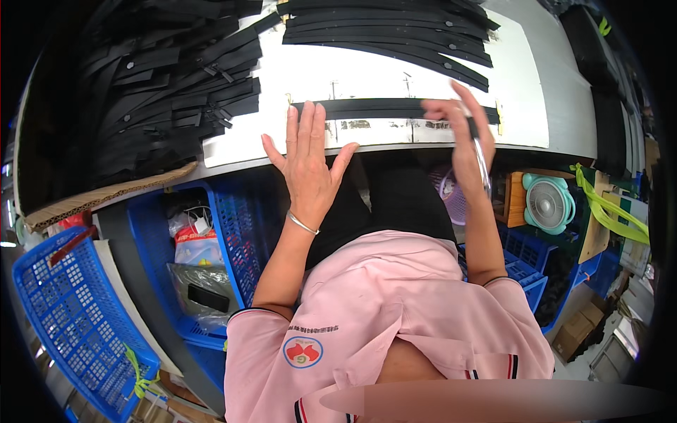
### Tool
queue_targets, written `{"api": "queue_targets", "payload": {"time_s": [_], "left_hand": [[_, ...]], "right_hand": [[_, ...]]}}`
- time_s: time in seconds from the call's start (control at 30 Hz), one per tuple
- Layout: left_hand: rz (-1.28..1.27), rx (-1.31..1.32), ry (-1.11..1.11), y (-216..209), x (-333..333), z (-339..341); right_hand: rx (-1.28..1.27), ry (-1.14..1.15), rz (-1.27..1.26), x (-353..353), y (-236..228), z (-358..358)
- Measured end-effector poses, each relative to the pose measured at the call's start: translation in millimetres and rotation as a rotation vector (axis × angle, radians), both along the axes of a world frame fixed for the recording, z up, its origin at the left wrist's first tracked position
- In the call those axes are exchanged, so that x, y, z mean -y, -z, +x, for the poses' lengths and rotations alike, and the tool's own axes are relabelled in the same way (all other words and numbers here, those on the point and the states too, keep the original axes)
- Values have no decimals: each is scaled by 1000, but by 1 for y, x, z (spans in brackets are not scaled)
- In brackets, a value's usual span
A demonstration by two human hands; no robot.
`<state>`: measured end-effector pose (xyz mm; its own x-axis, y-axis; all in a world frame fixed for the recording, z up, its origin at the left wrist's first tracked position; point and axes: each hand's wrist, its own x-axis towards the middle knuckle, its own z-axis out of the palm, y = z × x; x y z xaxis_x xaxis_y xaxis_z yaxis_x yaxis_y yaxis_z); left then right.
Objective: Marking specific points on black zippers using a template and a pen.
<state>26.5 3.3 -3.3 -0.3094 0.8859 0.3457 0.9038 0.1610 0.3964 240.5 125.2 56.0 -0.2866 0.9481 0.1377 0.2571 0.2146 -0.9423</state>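
A single black fabric strip (367, 108) lies crosswise on a white board (275, 144) with dark marks along its near edge. My left hand (308, 166) is open, its fingers spread flat at the strip's left end. At the right end is my right hand (462, 144), slightly blurred. It holds a pen (482, 158) with a dark tip section and a silvery barrel, while the index finger stretches past it over the strip. Several more black strips (388, 28) lie side by side at the back of the board, some with small round light spots.
A heap of black strips (162, 77) covers the left of the table, beside a cardboard edge (113, 194). Below it stand blue crates (233, 247), one holding a phone (208, 297). A small turquoise fan (549, 203) stands at lower right, near dark bundles (610, 130).
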Motion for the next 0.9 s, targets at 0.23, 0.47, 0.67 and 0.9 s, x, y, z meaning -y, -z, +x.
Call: {"api": "queue_targets", "payload": {"time_s": [0.23, 0.47, 0.67, 0.9], "left_hand": [[8, 15, -11, -2, -2, 2], [32, 33, -20, -1, -1, 1], [41, 50, -22, 1, 0, 2], [36, 34, -19, 1, -1, 2]], "right_hand": [[-222, -223, -202, -7, 9, -85], [32, -242, -24, -4, 31, -104], [67, -242, 10, -4, 34, -107], [87, -215, 135, -3, 40, -108]]}}
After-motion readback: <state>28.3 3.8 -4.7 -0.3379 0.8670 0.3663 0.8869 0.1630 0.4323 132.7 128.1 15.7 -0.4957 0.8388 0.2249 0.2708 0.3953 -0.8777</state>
